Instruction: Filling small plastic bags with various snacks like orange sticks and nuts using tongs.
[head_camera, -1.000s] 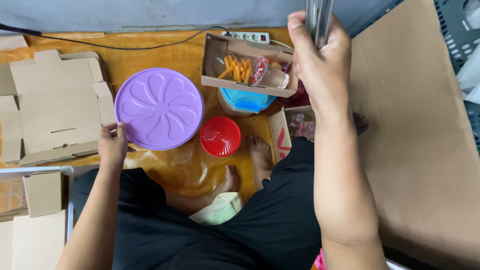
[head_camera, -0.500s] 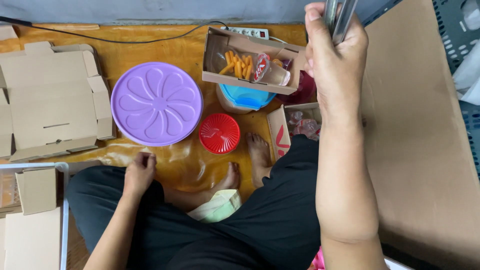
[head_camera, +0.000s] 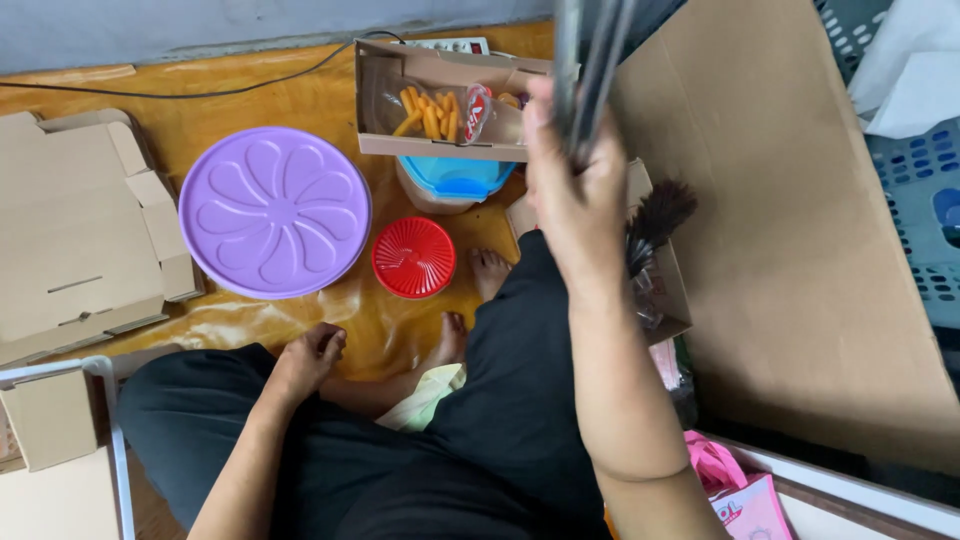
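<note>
Dark rods (head_camera: 590, 60) blurred, cut off at top, clamped in right hand (head_camera: 565, 190); left hand (head_camera: 310, 355) loosely curled, empty.

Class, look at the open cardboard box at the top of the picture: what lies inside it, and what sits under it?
Inside the cardboard box lie orange stick-shaped pieces in clear wrapping and a red-and-white packet. Under it sits a tub with a blue lid; the tub's contents are hidden. The right hand covers the box's right end.

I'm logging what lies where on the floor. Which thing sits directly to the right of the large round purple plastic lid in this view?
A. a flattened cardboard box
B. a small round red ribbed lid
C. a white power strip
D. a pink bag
B: the small round red ribbed lid lies on the floor just right of the large round purple plastic lid.
</note>
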